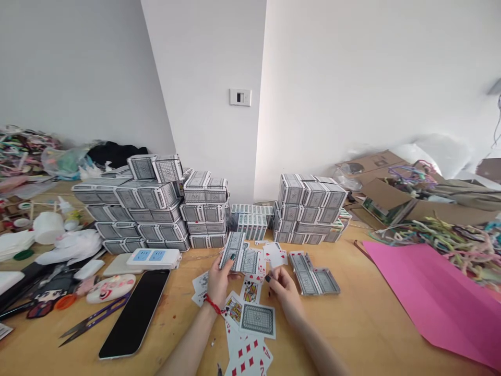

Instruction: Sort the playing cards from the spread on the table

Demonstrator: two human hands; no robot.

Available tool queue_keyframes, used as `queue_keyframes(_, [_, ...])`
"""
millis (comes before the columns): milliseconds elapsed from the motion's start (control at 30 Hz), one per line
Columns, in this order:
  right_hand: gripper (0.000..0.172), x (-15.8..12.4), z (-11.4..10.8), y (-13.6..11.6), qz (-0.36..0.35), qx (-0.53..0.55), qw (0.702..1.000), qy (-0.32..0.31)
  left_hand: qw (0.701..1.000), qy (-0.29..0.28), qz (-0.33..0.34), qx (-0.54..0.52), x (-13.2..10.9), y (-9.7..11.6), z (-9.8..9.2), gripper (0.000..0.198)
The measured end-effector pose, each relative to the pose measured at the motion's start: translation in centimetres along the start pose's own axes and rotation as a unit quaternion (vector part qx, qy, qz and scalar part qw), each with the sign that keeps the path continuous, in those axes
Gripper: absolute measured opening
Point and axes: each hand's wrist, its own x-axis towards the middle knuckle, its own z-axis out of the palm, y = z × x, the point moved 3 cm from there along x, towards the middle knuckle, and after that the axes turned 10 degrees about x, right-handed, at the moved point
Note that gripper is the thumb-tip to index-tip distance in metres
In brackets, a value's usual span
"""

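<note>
While holding card panels [236, 250] lengthwise forward in the left hand [218, 281], left of the L-shaped card piece [307, 274], had the right hand [285, 293] nearer it, narrow in the grip; could not tell if pinching anything.

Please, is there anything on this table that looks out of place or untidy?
Yes: loose playing cards lie scattered near the left hand, overlapping at odd angles. One card lies face down among face-up ones.
</note>
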Motion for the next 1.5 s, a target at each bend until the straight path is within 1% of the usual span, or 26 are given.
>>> queue_keyframes(100, [0.028,0.09,-0.15,0.13,0.005,-0.028,0.999,-0.017,0.999,0.020,-0.019,-0.023,0.15,-0.03,-0.17,0.054])
queue_keyframes(200, [0.031,0.20,-0.32,0.26,0.009,-0.031,0.999,-0.023,0.998,0.033,-0.024,-0.039,0.22,0.01,-0.28,0.055])
queue_keyframes(267, [0.035,0.26,-0.39,0.18,-0.012,-0.031,0.999,-0.016,0.998,0.038,-0.025,-0.047,0.25,0.02,-0.34,0.053])
queue_keyframes(400, [0.049,0.27,-0.40,-0.05,-0.052,-0.061,0.997,0.002,0.998,0.039,-0.022,-0.049,0.30,-0.04,-0.38,0.054])
queue_keyframes(500, [0.052,0.21,-0.31,-0.11,-0.065,-0.080,0.995,0.010,0.998,0.036,-0.017,-0.044,0.36,-0.13,-0.41,0.055])
queue_keyframes(633, [0.053,0.14,-0.12,-0.02,-0.078,-0.107,0.991,0.013,0.999,0.031,-0.011,-0.034,0.38,-0.22,-0.44,0.055])
queue_keyframes(767, [0.054,0.17,-0.14,0.16,-0.077,-0.130,0.988,0.025,0.999,0.025,-0.004,-0.024,0.25,-0.23,-0.40,0.055])
queue_keyframes(900, [0.053,0.19,-0.17,0.14,-0.082,-0.134,0.987,0.034,1.000,0.025,0.009,-0.016,0.18,-0.13,-0.32,0.053])
queue_keyframes(1267, [0.048,0.22,-0.45,0.49,-0.077,-0.155,0.984,0.031,0.999,0.031,0.013,-0.009,0.21,-0.29,-0.48,0.054])
queue_keyframes(1500, [0.049,0.19,-0.48,0.31,-0.084,-0.166,0.981,0.053,0.999,0.032,0.012,-0.015,0.10,-0.18,-0.44,0.053])
